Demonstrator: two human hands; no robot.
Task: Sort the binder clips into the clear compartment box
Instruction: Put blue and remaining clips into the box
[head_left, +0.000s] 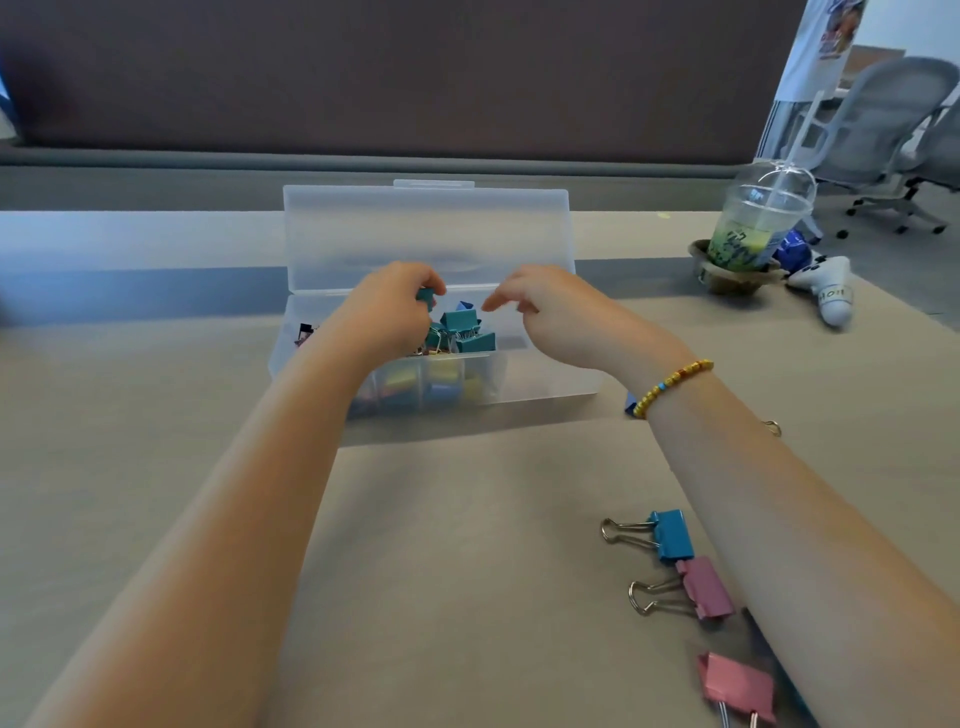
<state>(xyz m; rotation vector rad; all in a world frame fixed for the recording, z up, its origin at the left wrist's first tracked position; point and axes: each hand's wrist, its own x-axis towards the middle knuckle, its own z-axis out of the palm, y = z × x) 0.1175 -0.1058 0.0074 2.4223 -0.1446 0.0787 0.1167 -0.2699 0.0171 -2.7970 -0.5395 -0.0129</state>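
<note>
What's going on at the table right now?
A person is sorting binder clips into an open clear box. The left hand pinches a teal clip over the box; the right hand hovers beside it, holding nothing. A blue clip and two pink clips lie loose on the table.

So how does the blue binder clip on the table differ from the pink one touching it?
The blue binder clip lies farther from the person; the pink binder clip lies nearer, against the forearm. Colour differs. Both lie on the table with silver wire handles pointing left, similar in size.
</note>
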